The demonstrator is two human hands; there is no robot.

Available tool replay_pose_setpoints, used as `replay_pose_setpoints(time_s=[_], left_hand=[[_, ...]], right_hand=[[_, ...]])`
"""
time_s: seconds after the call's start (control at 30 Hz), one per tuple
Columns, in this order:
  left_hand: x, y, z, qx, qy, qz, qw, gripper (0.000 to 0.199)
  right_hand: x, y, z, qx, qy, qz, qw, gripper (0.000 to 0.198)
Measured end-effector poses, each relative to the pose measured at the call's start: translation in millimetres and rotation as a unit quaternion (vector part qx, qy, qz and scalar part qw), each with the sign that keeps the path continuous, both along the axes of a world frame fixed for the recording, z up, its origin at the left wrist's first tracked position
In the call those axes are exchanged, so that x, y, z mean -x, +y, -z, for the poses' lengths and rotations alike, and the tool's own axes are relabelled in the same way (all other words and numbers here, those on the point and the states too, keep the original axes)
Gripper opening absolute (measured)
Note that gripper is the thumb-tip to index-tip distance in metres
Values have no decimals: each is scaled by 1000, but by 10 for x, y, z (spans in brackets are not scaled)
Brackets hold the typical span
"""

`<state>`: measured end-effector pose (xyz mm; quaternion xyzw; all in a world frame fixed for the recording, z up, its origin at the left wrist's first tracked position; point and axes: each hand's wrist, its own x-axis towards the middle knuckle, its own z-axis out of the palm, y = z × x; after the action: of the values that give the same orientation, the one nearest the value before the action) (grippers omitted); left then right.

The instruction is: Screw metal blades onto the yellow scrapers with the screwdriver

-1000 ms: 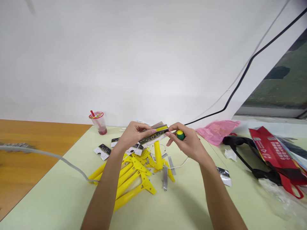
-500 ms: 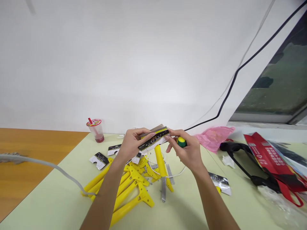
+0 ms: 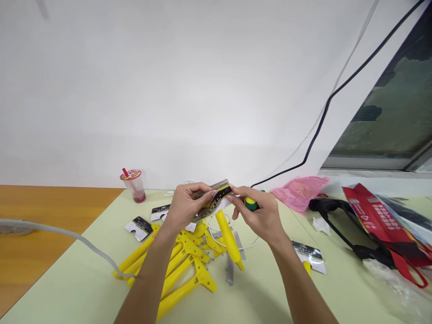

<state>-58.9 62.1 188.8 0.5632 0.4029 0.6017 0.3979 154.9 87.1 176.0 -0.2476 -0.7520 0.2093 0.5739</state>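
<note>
My left hand (image 3: 187, 201) is closed on the head of a yellow-handled scraper (image 3: 228, 236), whose handle hangs down toward me. Over the scraper's head lies a black-and-white printed card (image 3: 218, 201), bowed under my thumbs. The fingers of my right hand (image 3: 263, 211) pinch the card's right end. Tucked in that same hand is a rounded green-and-yellow handle (image 3: 250, 204), like a screwdriver's; its shaft is hidden. Below my hands lie several yellow scraper handles (image 3: 180, 274), with metal strips (image 3: 230, 272) and small screws among them.
More printed cards (image 3: 139, 228) lie left of the pile, and another card (image 3: 312, 256) on the right. A plastic cup (image 3: 134, 186) stands at the back left. Rightward are a pink bag (image 3: 300, 191), a black strap-like object (image 3: 351, 234) and red packaging (image 3: 374, 220). A grey cord (image 3: 77, 234) crosses the left.
The card has gone from nearly flat to bowed over the scraper's head. The handle's lower end has swung slightly right and toward me. Both hands keep their hold.
</note>
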Motion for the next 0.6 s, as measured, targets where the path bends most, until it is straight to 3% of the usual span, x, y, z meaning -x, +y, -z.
replay_pose_setpoints(time_s=[0.17, 0.3, 0.4, 0.5, 0.6], left_hand=[[-16, 7, -23, 10, -23, -9, 1000, 45], [-72, -58, -61, -24, -17, -11, 1000, 33], [-101, -154, -96, -63, 2, 45, 997, 27], [-103, -213, -89, -86, 19, 113, 990, 35], [-99, -197, -33, -102, 27, 121, 987, 42]], right_hand=[[56, 3, -7, 59, 14, -16, 998, 26], [58, -14, -62, 117, 77, -24, 990, 37], [-18, 0, -95, 152, 124, -33, 980, 43], [-118, 55, -90, 184, 153, -53, 970, 42], [-171, 126, -56, 206, 180, -86, 958, 41]])
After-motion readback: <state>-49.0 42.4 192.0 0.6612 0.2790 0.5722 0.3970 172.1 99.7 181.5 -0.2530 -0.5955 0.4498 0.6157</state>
